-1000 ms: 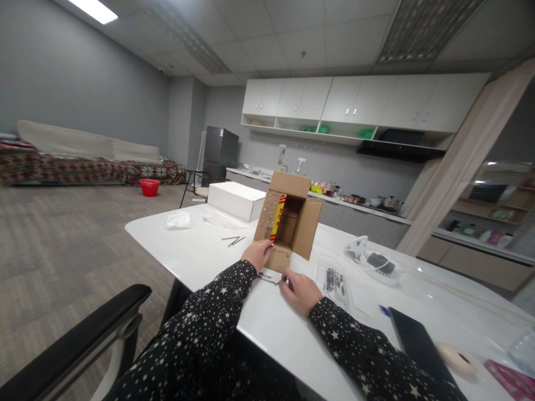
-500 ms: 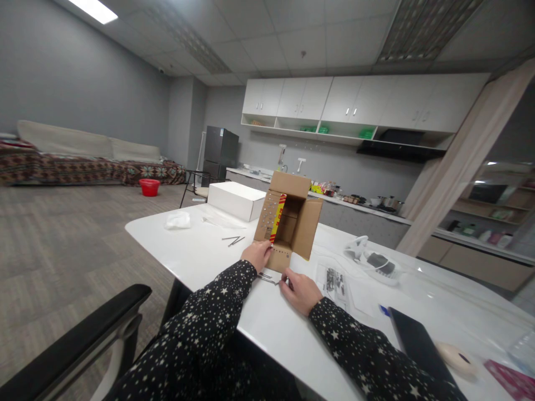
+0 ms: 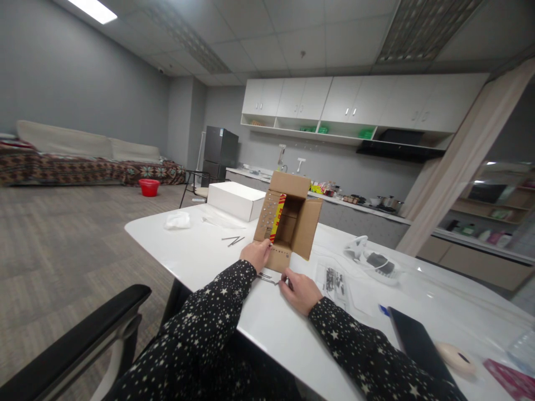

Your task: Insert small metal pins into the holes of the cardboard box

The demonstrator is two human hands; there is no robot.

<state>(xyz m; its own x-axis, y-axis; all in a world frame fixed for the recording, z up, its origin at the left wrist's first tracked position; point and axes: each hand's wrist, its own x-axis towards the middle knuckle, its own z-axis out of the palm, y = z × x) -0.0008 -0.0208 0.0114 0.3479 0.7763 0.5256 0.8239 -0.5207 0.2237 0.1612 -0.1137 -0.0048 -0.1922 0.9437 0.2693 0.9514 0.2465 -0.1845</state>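
Observation:
An open cardboard box (image 3: 307,229) stands on the table facing me, flaps spread, with red-and-yellow tape along its left inner edge. Small dots, perhaps metal studs or holes, run over the left flap and along the lower one. My left hand (image 3: 256,255) rests at the lower left of the box, thumb and fingers closed at the flap edge; anything between them is too small to name. Just right of the lower flap, my right hand (image 3: 301,291) lies on the table with curled fingers. Thin metal pieces (image 3: 266,277) lie between the hands, one reaching the right fingertips.
A clear tray of small metal parts (image 3: 334,283) lies right of the box. Farther right are a white corded device (image 3: 378,264), a dark tablet or phone (image 3: 420,340) and a beige mouse (image 3: 455,358). Loose metal rods (image 3: 234,240) and a white box (image 3: 236,200) are left.

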